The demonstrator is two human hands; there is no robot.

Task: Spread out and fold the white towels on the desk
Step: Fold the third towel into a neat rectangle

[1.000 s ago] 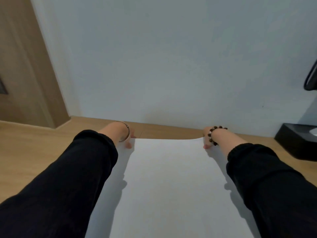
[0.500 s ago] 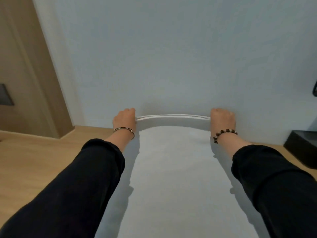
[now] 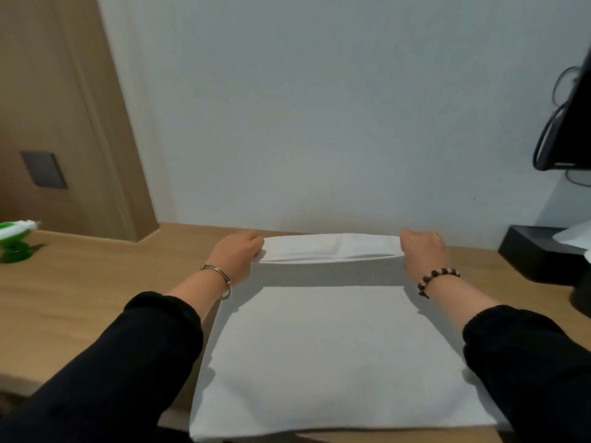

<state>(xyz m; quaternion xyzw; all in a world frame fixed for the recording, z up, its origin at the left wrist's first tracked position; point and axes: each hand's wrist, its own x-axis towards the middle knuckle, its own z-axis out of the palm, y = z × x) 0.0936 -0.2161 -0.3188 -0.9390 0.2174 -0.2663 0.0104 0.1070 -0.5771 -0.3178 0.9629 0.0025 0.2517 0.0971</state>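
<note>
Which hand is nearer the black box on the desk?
Right. The right hand grips a far corner of the towel, left of the black box and apart from it; the left hand grips the other far corner.

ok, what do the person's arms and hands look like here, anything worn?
Long black sleeves with gathered cuffs: left sleeve, right sleeve. The left hand is bare, a thin metal bangle on its wrist. The right hand is bare too, with a bracelet of dark and pale beads.
</note>
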